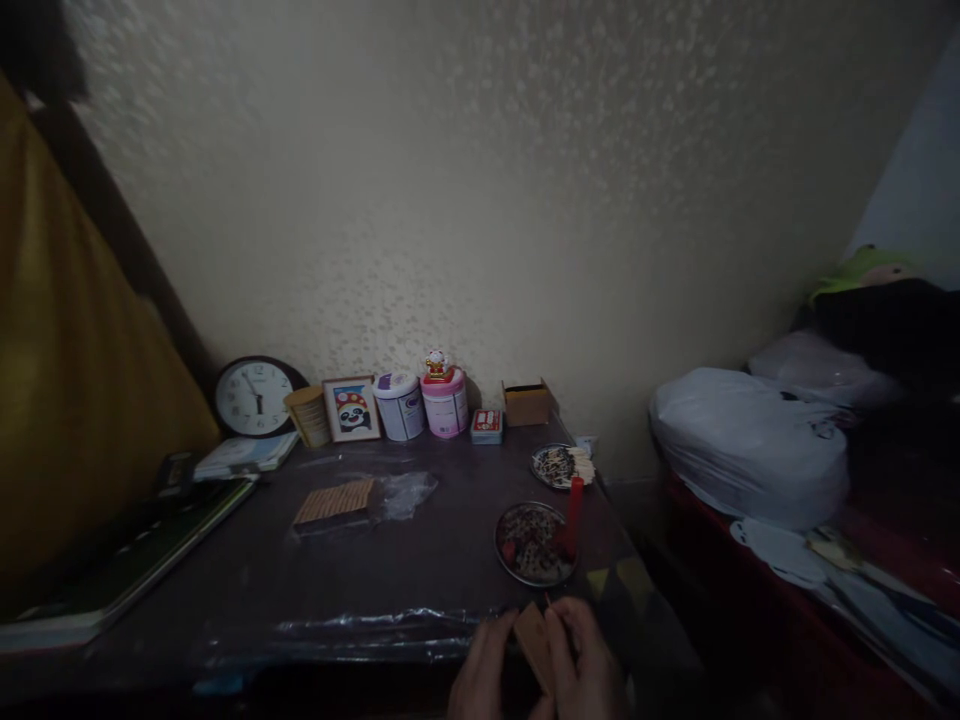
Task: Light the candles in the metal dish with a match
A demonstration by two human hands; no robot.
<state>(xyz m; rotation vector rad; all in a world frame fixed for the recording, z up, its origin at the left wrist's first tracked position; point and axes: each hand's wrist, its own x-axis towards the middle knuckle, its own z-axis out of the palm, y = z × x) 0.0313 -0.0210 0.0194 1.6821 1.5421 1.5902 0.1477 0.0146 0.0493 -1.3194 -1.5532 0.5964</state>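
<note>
Matchbox (pixel 534 640), small tan cardboard, sits between our two hands at the near edge of the counter (pixel 360 590), low in the frame. Its long axis runs diagonally, upper-left to lower-right. Our left hand (pixel 484 672) touches it from the left with fingers curled around its side; our right hand (pixel 589 660) is on its right, fingers pressed together, seemingly pinching a thin matchstick (pixel 550 603) with a reddish tip poking up just above the box. Both hands are about equally near; the box lies right between them, touching both. Dim light, so the exact grip is hard to read.

Just beyond the hands: a round metal dish (pixel 534 545), shiny rim, filled with dark and red bits, and a red candle (pixel 574 515) standing upright at its right edge. Farther back, a second dish (pixel 561 466) with pale sticks. The counter is dark with a glossy clear plastic sheet, wrinkled at the near edge. Further left lies a flat ribbed brown pack (pixel 335 503) in clear wrap. Along the wall: a round clock (pixel 253 397), a panda picture frame (pixel 351 409), two cylindrical tins (pixel 421 404), an open cardboard box (pixel 527 403).
</note>
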